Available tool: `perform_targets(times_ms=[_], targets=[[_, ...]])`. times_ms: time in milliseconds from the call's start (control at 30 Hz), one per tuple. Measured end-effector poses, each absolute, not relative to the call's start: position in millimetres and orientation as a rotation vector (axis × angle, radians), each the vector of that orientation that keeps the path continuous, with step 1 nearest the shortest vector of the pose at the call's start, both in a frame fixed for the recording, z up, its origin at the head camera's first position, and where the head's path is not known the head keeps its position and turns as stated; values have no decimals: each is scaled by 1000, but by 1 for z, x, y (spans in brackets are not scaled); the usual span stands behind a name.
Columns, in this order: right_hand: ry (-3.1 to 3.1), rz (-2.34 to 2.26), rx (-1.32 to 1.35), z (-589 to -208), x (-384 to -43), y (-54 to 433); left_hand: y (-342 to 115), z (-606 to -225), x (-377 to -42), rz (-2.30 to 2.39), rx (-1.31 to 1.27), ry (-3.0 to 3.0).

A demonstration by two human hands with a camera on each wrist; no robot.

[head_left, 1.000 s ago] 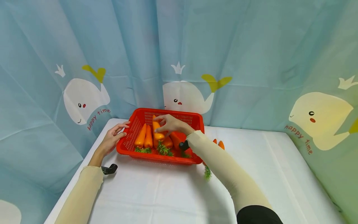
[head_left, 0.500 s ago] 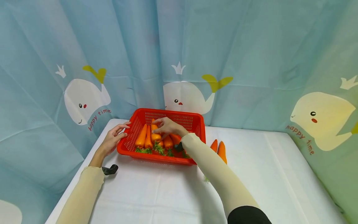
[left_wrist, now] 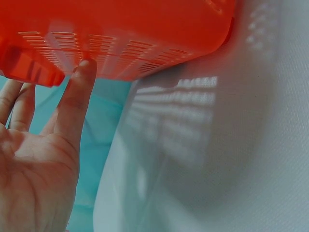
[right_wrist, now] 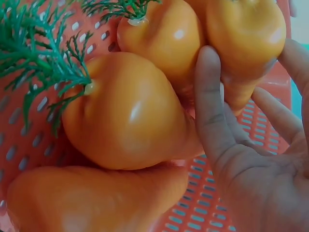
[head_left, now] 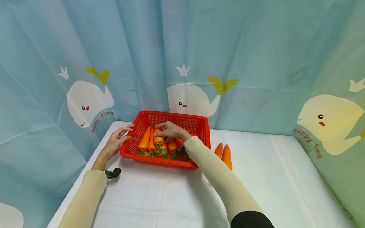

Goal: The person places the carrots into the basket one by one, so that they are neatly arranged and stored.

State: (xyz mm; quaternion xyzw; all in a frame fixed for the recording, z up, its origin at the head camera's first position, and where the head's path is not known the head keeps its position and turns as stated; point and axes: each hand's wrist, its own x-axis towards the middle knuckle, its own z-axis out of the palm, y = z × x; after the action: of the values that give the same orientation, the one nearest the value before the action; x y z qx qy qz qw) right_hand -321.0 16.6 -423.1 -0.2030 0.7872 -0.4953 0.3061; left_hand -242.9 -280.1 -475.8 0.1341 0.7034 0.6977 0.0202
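Observation:
A red plastic basket (head_left: pixel 165 161) with slotted walls holds several orange toy carrots with green leafy tops. My right hand (head_left: pixel 172 130) reaches into it and pinches one carrot (right_wrist: pixel 246 34), thumb on one side and fingers on the other. That carrot lies over the others, leaves toward me. Beside it, two carrots (head_left: pixel 145 139) lie along the left part of the basket. My left hand (head_left: pixel 114 142) touches the basket's left end. Its straight thumb (left_wrist: pixel 79 96) presses the outer wall, and its other fingers reach up behind the rim, tips partly hidden in the left wrist view.
Two more carrots (head_left: pixel 227 156) lie on the white-covered table (head_left: pixel 265 171) right of the basket, partly covered by my right sleeve (head_left: pixel 219 171). A blue-green curtain (head_left: pixel 256 47) with whale prints hangs close behind the basket and along both sides.
My right hand has shifted slightly left and down with the carrot, which sits lower among the others. The right forearm has swung left, uncovering more of the carrots on the table. My left hand stays put.

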Motion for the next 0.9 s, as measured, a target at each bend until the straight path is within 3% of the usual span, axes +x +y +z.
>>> perform_targets(times_ms=[900], targets=[[2088,-1258,-595,-421,-320,15,-281,-476,-243,2164,395,2181]])
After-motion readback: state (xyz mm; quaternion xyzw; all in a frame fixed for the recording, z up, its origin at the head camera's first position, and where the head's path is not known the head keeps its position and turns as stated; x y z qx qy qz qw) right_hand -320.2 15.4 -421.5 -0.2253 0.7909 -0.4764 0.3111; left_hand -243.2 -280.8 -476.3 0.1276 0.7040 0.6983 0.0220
